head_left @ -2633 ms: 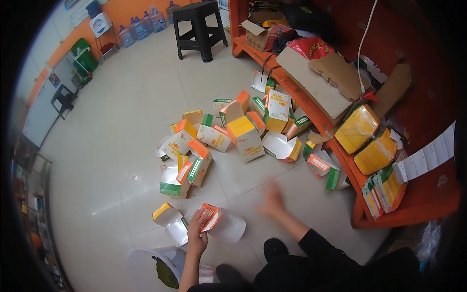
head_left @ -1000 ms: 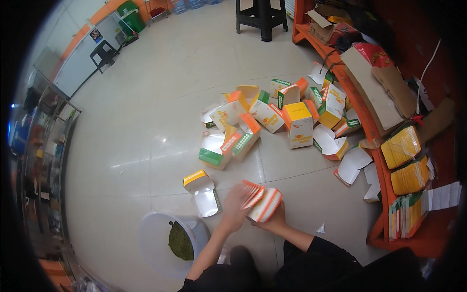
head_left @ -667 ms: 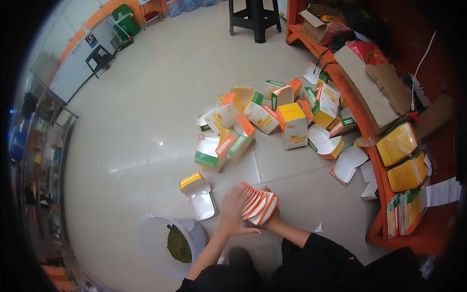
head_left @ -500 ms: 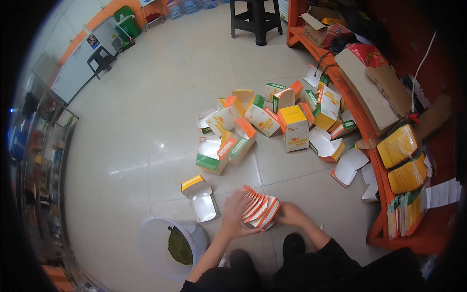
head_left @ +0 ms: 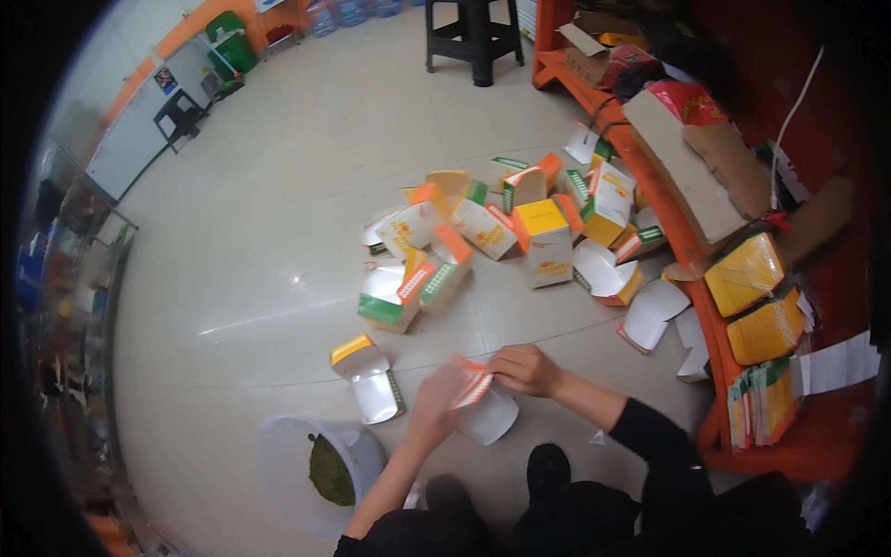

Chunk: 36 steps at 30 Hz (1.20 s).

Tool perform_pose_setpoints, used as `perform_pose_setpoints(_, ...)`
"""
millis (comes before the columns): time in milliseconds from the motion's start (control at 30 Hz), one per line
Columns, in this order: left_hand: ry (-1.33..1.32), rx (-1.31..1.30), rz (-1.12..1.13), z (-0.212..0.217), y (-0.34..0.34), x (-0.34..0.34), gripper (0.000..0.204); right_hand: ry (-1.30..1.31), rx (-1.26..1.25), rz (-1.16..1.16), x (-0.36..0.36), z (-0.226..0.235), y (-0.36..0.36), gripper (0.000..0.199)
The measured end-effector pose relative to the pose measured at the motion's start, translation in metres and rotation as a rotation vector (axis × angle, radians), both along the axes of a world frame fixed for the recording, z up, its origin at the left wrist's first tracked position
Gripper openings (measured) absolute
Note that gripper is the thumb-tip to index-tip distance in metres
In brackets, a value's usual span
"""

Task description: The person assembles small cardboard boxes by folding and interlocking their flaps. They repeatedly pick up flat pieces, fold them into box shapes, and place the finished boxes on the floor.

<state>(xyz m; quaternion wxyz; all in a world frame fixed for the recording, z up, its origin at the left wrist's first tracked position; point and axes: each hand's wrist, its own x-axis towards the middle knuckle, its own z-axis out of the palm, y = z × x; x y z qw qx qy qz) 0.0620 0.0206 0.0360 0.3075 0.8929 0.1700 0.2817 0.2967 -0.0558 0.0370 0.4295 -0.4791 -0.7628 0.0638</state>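
My left hand [head_left: 440, 397], partly smeared by motion, is closed around the left side of folded cardboard food cartons [head_left: 473, 386] with orange-and-white patterned edges. My right hand [head_left: 525, 369] pinches their upper right edge, its knuckles up. Below the two hands hangs a white carton panel [head_left: 490, 420]. How many cartons are in the grip cannot be made out. Just left of my left hand, an opened carton [head_left: 368, 379] with a yellow edge lies on the floor.
Several assembled cartons [head_left: 546, 243] lie in a loose heap ahead. A white bucket [head_left: 368, 455] with green material inside stands at lower left. Along the right runs an orange shelf [head_left: 670, 206] with wrapped yellow bundles [head_left: 745, 276]. A black stool [head_left: 475, 42] stands at the back.
The fanned stack between my hands has turned, and a white panel now shows below it. My right hand has moved up and left onto its upper edge. The view has shifted slightly.
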Motion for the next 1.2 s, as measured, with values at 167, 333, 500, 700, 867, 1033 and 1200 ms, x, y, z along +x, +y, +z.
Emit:
perform_pose_setpoints(167, -0.025, -0.002, 0.059, -0.002, -0.002, 0.001, 0.051, 0.286, -0.244, -0.385, 0.01, -0.028, -0.027, 0.027)
perform_pose_setpoints(333, -0.009, 0.007, 0.047, -0.003, -0.006, 0.0, 0.048, -0.283, -0.595, -1.147, 0.165, -0.057, -0.08, 0.02)
perform_pose_setpoints(500, -0.005, -0.011, 0.044, -0.004, -0.006, 0.0, 0.049, -0.845, -0.482, -1.157, 0.254, -0.076, -0.117, 0.045)
perform_pose_setpoints(700, 0.02, 0.005, 0.041, -0.004, -0.004, -0.004, 0.05, -0.723, -0.75, -1.298, 0.287, -0.07, -0.108, 0.055)
perform_pose_setpoints(867, 0.014, -0.025, 0.036, -0.006, -0.003, -0.006, 0.056, -0.861, -1.249, -1.183, 0.303, -0.077, -0.127, 0.034)
perform_pose_setpoints(1033, 0.009, -0.063, 0.031, -0.007, -0.005, -0.005, 0.058, -0.589, -1.028, -0.93, 0.255, -0.056, -0.175, 0.028)
perform_pose_setpoints(1200, -0.016, -0.068, -0.016, -0.003, -0.008, -0.001, 0.062, 0.413, -0.729, -0.443, 0.097, -0.039, -0.17, 0.051)
